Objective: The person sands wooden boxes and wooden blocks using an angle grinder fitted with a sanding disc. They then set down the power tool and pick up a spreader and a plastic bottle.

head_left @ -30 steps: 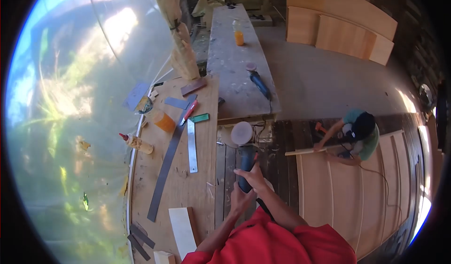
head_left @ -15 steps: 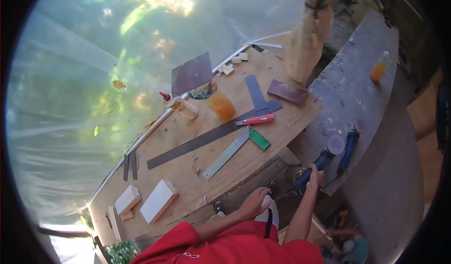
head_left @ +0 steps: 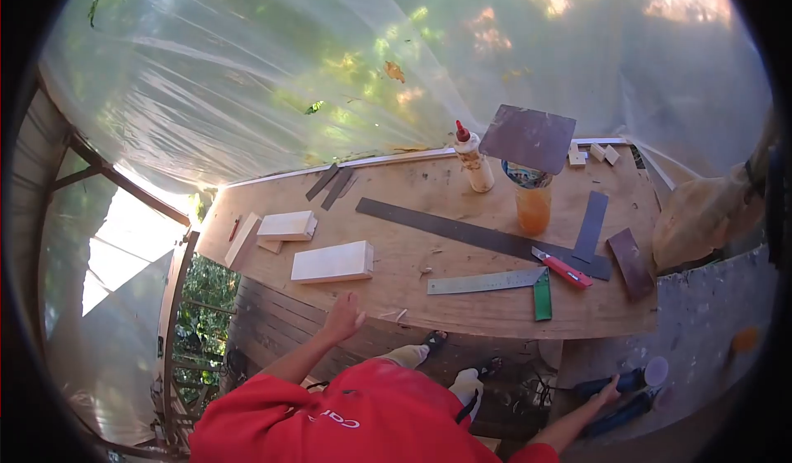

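Observation:
My right hand (head_left: pixel 609 390) is wrapped round a dark blue power tool (head_left: pixel 631 379) with a pale round end, at the grey side table. A second, similar blue tool (head_left: pixel 615 418) lies right beside it. My left hand (head_left: pixel 342 319) holds nothing; it is by the front edge of the wooden workbench (head_left: pixel 396 257), thumb apart from the loosely bent fingers. Just beyond it lies a pale wooden block (head_left: pixel 334 263), with another block (head_left: pixel 287 225) farther left. Right of these are a try square (head_left: pixel 487 282) with a green handle and a red utility knife (head_left: pixel 565 268).
At the back stand a glue bottle (head_left: pixel 475 166) and an orange jar (head_left: pixel 534 207) with a brown sheet (head_left: pixel 528 137) on top. A long dark strip (head_left: pixel 462 230) crosses the bench. Plastic sheeting (head_left: pixel 330 67) hangs behind; a fabric-wrapped hose (head_left: pixel 701 224) is at right.
My view has swung left, so the bench appears more level. My left hand has moved from near my body out toward the bench edge. My right hand still grips the blue tool.

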The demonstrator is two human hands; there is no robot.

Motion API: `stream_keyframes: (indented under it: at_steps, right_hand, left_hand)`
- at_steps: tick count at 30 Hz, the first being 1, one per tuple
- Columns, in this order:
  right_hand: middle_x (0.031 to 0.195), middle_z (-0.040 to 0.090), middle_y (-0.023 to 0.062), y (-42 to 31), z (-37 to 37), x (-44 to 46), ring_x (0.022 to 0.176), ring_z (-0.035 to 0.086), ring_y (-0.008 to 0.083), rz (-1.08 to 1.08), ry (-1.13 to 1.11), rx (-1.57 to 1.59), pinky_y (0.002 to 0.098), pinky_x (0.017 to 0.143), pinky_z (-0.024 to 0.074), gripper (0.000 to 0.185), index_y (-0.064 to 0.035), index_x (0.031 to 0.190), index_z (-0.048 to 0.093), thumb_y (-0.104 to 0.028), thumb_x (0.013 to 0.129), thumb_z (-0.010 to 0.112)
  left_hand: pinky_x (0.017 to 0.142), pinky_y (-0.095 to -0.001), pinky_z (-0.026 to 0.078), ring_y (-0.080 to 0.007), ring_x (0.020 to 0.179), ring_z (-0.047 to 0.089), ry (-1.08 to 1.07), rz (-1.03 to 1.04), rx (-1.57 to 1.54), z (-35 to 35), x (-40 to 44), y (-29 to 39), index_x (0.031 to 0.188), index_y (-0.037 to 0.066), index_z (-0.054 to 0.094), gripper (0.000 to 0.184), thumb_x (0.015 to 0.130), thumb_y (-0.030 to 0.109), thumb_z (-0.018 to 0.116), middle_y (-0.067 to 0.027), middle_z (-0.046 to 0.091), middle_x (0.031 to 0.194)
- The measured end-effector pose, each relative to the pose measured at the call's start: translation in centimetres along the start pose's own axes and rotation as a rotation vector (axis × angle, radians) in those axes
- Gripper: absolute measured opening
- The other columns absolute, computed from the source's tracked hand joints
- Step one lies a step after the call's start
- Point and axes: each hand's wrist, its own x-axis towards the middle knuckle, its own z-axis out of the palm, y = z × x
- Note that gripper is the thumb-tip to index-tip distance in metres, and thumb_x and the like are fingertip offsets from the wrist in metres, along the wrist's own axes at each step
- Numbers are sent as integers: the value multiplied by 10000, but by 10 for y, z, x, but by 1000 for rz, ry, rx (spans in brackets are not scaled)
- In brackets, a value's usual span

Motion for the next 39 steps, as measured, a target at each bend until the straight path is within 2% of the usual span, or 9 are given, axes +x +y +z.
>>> stream_keyframes:
  at_steps: [8, 13, 17, 18, 19, 21, 22, 28, 39]
  right_hand:
    - [1079, 619, 156, -2, 6, 2, 922, 604, 261, 89, -39, -66, 394, 801, 503, 565, 84, 1171, 534, -117, 692, 756]
    - [1087, 618, 160, 1, 15, 5, 923, 606, 265, 137, -53, -139, 399, 796, 508, 576, 85, 1182, 528, -115, 693, 760]
    - [1125, 606, 177, 79, -98, 51, 927, 620, 282, 141, 174, -61, 415, 761, 529, 659, 87, 1223, 494, -149, 684, 792]
    - [1125, 601, 198, 88, -103, 48, 955, 618, 293, 154, 158, -341, 398, 812, 520, 710, 85, 1233, 484, -194, 668, 812]
    - [1170, 584, 229, 91, -94, 38, 1059, 588, 315, 143, 249, -601, 384, 914, 476, 795, 84, 1265, 459, -252, 647, 829]
    - [1230, 549, 274, 54, -60, -6, 1174, 525, 408, 113, 400, -544, 429, 991, 418, 812, 60, 1233, 454, -315, 622, 835]
    - [1350, 466, 285, 50, -59, -6, 1259, 470, 378, 168, 333, -602, 394, 1055, 371, 988, 71, 1394, 314, -315, 639, 820]
    - [1255, 549, 264, 28, -47, -30, 1173, 536, 387, 235, 359, -568, 427, 972, 440, 921, 12, 1378, 357, -274, 632, 816]
    - [1280, 539, 268, 35, -59, -58, 1183, 535, 368, 36, 358, -555, 408, 976, 431, 856, 34, 1376, 393, -304, 694, 784]
  left_hand:
    - [894, -474, 440, -415, 1042, 508, -23, -87, 137, -16, 32, -70, 1152, -38, 453, 542, 763, 240, 707, -249, 487, 1115]
    - [963, -465, 428, -413, 1160, 476, -108, -86, 255, -26, 65, -91, 1278, -53, 405, 770, 724, 357, 750, -275, 452, 1272]
    - [977, -456, 428, -425, 1174, 477, -44, 174, 266, 2, 96, -147, 1293, -61, 398, 1012, 535, 421, 866, -292, 443, 1314]
    - [936, -445, 454, -418, 1118, 519, -316, 26, 136, -33, 115, -111, 1250, -69, 419, 998, 533, 466, 862, -276, 506, 1235]
    - [807, -455, 486, -426, 948, 573, -51, 9, 22, 3, 118, -137, 1082, -29, 497, 862, 522, 522, 852, -222, 590, 1026]
    - [819, -458, 471, -422, 945, 559, 25, 203, 142, -24, 112, -96, 1098, -21, 496, 845, 547, 511, 852, -217, 572, 1021]
    - [853, -467, 456, -425, 998, 535, -82, 152, 87, -32, 113, -95, 1158, -13, 470, 885, 561, 524, 841, -228, 545, 1078]
    - [907, -465, 424, -411, 1056, 518, -167, 447, 143, -27, 229, -39, 1205, -2, 455, 950, 529, 536, 850, -224, 533, 1136]
    - [1026, -460, 352, -382, 1184, 482, -542, 600, 231, -22, 216, -43, 1307, 21, 423, 1102, 459, 563, 870, -215, 507, 1265]
